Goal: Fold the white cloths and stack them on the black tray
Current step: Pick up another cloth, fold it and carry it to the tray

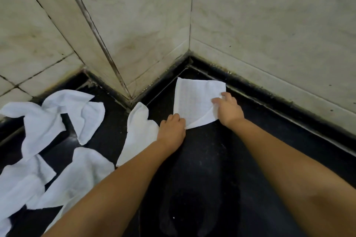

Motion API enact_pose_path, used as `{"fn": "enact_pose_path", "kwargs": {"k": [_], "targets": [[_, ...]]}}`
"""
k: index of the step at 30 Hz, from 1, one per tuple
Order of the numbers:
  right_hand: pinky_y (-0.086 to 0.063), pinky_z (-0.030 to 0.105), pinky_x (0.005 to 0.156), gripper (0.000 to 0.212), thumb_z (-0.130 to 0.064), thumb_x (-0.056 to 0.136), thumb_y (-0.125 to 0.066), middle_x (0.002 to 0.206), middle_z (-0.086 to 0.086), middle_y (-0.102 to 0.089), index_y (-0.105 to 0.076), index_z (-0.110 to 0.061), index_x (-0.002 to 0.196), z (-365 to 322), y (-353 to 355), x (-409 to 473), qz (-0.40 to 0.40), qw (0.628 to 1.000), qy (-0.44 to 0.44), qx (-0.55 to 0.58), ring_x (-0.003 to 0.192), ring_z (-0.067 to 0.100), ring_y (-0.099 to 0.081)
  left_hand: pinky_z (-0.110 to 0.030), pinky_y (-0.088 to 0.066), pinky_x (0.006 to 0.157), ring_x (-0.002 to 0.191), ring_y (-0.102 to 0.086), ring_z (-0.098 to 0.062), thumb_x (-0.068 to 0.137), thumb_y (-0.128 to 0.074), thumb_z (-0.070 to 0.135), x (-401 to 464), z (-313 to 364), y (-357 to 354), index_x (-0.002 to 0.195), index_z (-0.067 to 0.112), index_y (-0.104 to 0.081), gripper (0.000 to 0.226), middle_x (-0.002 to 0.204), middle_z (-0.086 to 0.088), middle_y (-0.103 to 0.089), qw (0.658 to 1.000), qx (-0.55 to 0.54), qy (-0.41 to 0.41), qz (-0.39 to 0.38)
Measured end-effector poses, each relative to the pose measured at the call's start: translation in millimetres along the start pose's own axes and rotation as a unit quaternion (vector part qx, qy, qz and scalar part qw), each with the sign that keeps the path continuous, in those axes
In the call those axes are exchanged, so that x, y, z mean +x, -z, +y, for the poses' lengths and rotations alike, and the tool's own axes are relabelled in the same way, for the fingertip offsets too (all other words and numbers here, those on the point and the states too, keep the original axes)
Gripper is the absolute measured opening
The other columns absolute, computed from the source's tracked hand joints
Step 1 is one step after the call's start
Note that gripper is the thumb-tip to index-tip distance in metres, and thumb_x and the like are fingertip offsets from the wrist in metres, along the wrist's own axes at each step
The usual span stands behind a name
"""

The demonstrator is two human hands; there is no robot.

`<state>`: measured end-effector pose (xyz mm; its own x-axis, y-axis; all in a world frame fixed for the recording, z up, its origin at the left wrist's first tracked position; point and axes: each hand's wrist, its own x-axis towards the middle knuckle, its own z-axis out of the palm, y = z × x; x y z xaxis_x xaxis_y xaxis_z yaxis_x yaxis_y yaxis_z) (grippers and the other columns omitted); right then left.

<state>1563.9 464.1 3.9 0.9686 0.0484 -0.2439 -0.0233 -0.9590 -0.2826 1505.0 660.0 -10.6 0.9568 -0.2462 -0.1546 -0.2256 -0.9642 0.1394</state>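
One white cloth (pixel 194 100) lies under both my hands on the black tray (pixel 250 140), far up near the corner where the tiled walls (pixel 146 25) meet, and I judge I am partway through folding it: it already looks doubled into a rough square, with a loose flap showing along its near edge. My left hand (pixel 172 128) pinches the near left corner, fingers curled over the fabric's edge. My right hand (pixel 227 108) rests on the right side, fingers bent and spread a little, pressing the cloth down against the tray; whether the thumb tucks under the edge I cannot tell. The next move, as I see it, calls for carrying the pinched corner across to meet the opposite edge while the right hand pins the cloth so it does not slide on the smooth dark surface, then flattening the crease. Several more white cloths wait unfolded: one crumpled cloth (pixel 138 132) lies just beside my left wrist, and a loose heap of cloths (pixel 50 121) spreads over the counter (pixel 107 121) to my left, some overlapping. No finished stack shows yet, so most of the job seems to lie ahead.
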Motion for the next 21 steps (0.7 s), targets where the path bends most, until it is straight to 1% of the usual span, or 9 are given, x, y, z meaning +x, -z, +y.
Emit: {"fn": "enact_pose_path", "kwargs": {"k": [3,6,9,11,13,15,18,20,21], "targets": [[-0.036,0.043,0.096,0.028,-0.016,0.095,-0.042,0.142,0.011,-0.031,-0.050,-0.013,0.121,3.1,-3.3,-10.9,0.004,0.999,-0.019,-0.042,0.125,0.032,-0.035,-0.034,-0.037,0.088,0.111,-0.045,-0.024,0.098,-0.039,0.023,-7.2,-3.4,2.0,0.112,0.010,-0.053,0.024,0.121,-0.007,-0.048,1.000,-0.015,-0.020,0.012],[-0.037,0.037,0.083,0.019,-0.019,0.094,-0.044,0.128,0.009,-0.043,-0.052,-0.010,0.108,11.8,0.1,-34.5,0.043,0.998,0.008,-0.049,0.110,0.029,-0.043,-0.029,-0.034,0.085,0.103,-0.047,-0.020,0.095,-0.042,0.020,-23.7,-4.1,6.3,0.104,0.013,-0.053,0.016,0.114,-0.004,-0.052,0.997,-0.050,-0.045,0.037],[-0.040,0.037,0.081,0.019,-0.021,0.089,-0.052,0.122,0.005,-0.049,-0.054,-0.011,0.105,22.3,9.5,-74.1,0.100,0.994,0.044,-0.007,0.104,0.026,-0.047,-0.024,-0.025,0.075,0.094,-0.050,-0.021,0.091,-0.044,0.013,-47.6,-0.4,17.4,0.096,0.014,-0.051,0.008,0.103,-0.003,-0.056,0.992,-0.085,-0.067,0.063],[-0.041,0.038,0.080,0.017,-0.018,0.086,-0.057,0.114,0.004,-0.053,-0.056,-0.012,0.102,26.6,15.7,-108.2,0.116,0.991,0.064,0.030,0.101,0.026,-0.049,-0.023,-0.022,0.072,0.090,-0.052,-0.023,0.090,-0.043,0.009,-67.2,4.2,26.0,0.092,0.014,-0.050,0.009,0.097,-0.004,-0.059,0.989,-0.098,-0.079,0.072],[-0.036,0.035,0.074,0.006,-0.015,0.085,-0.057,0.096,0.001,-0.055,-0.053,-0.016,0.089,30.7,18.0,-145.9,0.104,0.991,0.067,0.042,0.092,0.024,-0.051,-0.024,-0.027,0.073,0.088,-0.053,-0.022,0.093,-0.043,0.011,-91.7,9.3,31.4,0.094,0.014,-0.052,0.010,0.097,-0.005,-0.061,0.988,-0.113,-0.084,0.070],[-0.030,0.031,0.072,0.009,-0.013,0.085,-0.055,0.083,-0.002,-0.053,-0.048,-0.019,0.083,35.2,12.9,-184.5,0.092,0.993,0.059,0.035,0.084,0.022,-0.051,-0.026,-0.038,0.078,0.090,-0.055,-0.020,0.095,-0.045,0.016,-119.7,11.7,29.7,0.101,0.014,-0.057,0.014,0.102,-0.004,-0.063,0.985,-0.139,-0.085,0.059],[-0.032,0.029,0.077,0.008,-0.015,0.088,-0.056,0.088,-0.004,-0.057,-0.055,-0.022,0.092,42.5,-3.1,-241.7,0.100,0.992,0.037,0.063,0.085,0.018,-0.051,-0.029,-0.044,0.087,0.096,-0.057,-0.020,0.095,-0.048,0.018,-169.9,13.0,16.4,0.105,0.012,-0.064,0.020,0.105,-0.003,-0.065,0.979,-0.176,-0.098,0.032],[-0.032,0.028,0.080,0.012,-0.016,0.089,-0.058,0.093,-0.005,-0.058,-0.060,-0.023,0.097,46.5,-16.7,-277.1,0.089,0.993,0.027,0.074,0.091,0.015,-0.051,-0.025,-0.042,0.085,0.097,-0.057,-0.019,0.094,-0.050,0.017,-204.2,15.1,4.1,0.101,0.011,-0.066,0.019,0.102,-0.004,-0.065,0.975,-0.196,-0.108,0.013],[-0.034,0.029,0.081,0.011,-0.016,0.089,-0.058,0.092,-0.005,-0.058,-0.062,-0.024,0.094,48.3,-23.9,-293.7,0.076,0.994,0.022,0.076,0.091,0.014,-0.051,-0.023,-0.041,0.083,0.097,-0.056,-0.018,0.094,-0.050,0.017,-220.8,16.8,-2.1,0.100,0.010,-0.067,0.019,0.102,-0.003,-0.066,0.973,-0.206,-0.106,0.005]]}}
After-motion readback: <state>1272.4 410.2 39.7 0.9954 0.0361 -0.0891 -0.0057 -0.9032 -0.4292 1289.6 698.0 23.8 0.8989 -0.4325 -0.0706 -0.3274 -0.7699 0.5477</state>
